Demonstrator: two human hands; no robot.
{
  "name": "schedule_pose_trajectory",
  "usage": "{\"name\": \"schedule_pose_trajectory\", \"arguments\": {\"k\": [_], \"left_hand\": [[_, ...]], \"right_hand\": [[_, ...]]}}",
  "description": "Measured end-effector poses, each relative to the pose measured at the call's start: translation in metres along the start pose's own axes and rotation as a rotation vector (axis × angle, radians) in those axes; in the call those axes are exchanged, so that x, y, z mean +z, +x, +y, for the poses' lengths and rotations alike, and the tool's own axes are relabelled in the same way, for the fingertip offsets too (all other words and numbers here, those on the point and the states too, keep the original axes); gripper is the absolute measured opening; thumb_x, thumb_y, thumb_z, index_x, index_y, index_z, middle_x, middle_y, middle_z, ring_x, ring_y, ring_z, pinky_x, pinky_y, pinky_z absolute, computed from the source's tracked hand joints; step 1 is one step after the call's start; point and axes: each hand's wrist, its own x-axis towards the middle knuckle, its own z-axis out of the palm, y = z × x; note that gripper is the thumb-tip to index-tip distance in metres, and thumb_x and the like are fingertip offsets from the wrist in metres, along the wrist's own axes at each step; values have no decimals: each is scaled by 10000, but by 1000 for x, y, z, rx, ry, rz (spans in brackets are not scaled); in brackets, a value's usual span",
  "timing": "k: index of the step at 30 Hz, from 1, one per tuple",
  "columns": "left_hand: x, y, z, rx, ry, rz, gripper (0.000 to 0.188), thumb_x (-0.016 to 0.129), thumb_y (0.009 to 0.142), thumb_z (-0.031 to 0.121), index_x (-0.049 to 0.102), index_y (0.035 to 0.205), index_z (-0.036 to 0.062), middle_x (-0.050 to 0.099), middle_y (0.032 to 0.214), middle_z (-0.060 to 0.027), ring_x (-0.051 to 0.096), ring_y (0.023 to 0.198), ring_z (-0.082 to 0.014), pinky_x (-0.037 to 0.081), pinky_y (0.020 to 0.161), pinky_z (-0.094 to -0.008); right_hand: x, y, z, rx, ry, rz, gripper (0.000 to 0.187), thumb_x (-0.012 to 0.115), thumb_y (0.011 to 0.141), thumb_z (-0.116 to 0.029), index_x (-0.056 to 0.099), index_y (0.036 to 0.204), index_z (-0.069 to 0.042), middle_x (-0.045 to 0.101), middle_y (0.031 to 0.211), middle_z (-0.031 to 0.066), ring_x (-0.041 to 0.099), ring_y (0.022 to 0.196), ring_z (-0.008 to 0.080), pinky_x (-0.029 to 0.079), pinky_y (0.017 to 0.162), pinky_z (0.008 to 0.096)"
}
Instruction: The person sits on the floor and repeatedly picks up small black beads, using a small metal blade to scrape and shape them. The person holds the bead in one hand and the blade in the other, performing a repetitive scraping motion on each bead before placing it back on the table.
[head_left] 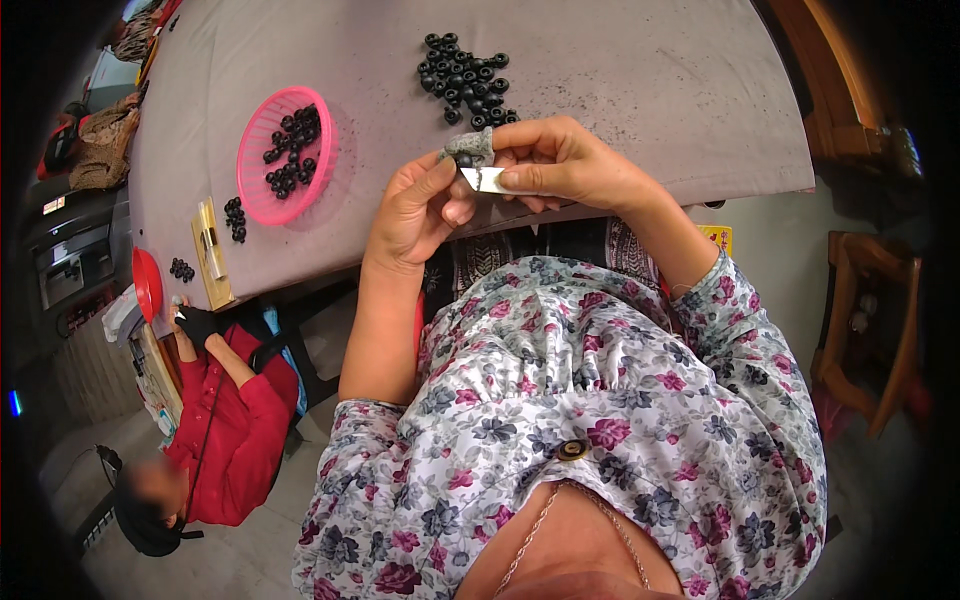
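Both my hands are close together over the near edge of the table. Between the fingers of my left hand (422, 205) is a small round black part (464, 160), mostly covered by fingers. My right hand (575, 165) pinches a flat white blade (484, 180) with a slanted end, its tip against or just beside the black part. A grey textured finger cover (468, 146) sits at the meeting fingertips; which finger wears it I cannot tell. Just beyond my hands lies a loose pile of round black parts (465, 78), several showing a hole.
Left of my hands, a pink plastic basket (328, 165) holds more black parts. Beside it are a small black cluster (235, 219) and a yellowish strip (212, 252). A person in red (235, 430) works at the left, near a red bowl (147, 283). Dark specks dot the grey tablecloth (620, 60).
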Motion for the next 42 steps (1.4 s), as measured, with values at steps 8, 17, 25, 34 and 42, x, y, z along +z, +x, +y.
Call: {"name": "schedule_pose_trajectory", "arguments": {"k": [8, 17, 25, 34, 42], "left_hand": [[2, 0, -1, 4, -34, -28, 209, 589, 945, 194, 604, 1033, 5, 547, 748, -11, 474, 562, -91, 403, 541, -232], [4, 0, -4, 3, -56, -56, 211, 550, 965, 187, 594, 1057, 2, 539, 753, -11, 474, 560, -87, 398, 536, -235], [2, 2, -6, 18, -72, -51, 217, 549, 962, 160, 587, 1105, 1, 545, 750, -15, 480, 547, -88, 402, 532, -235], [8, 5, -6, 14, -55, -26, 188, 549, 965, 177, 579, 1059, 18, 535, 739, -8, 472, 533, -80, 394, 524, -233], [1, 4, -9, 16, -95, -33, 165, 578, 952, 182, 602, 1032, 39, 552, 740, -17, 479, 543, -98, 400, 541, -239]], "right_hand": [[0, 0, -1, 4, 2, 28, 311, 622, 923, -186, 600, 1171, 2, 601, 763, -6, 519, 579, 39, 381, 485, 184], [2, -1, -2, -9, 35, 40, 228, 615, 926, -175, 639, 1068, 2, 594, 734, -7, 512, 569, 41, 377, 483, 186], [-1, 1, 2, 9, 49, 97, 168, 611, 928, -170, 659, 977, -16, 597, 719, -6, 510, 548, 39, 366, 462, 187], [-8, 3, 10, 15, 150, 75, 226, 615, 934, -174, 636, 1090, -11, 617, 734, 7, 532, 553, 46, 375, 450, 175], [-11, 5, 12, -51, 338, 105, 202, 595, 943, -158, 602, 1067, 1, 607, 760, 27, 539, 555, 49, 403, 431, 174]]}}
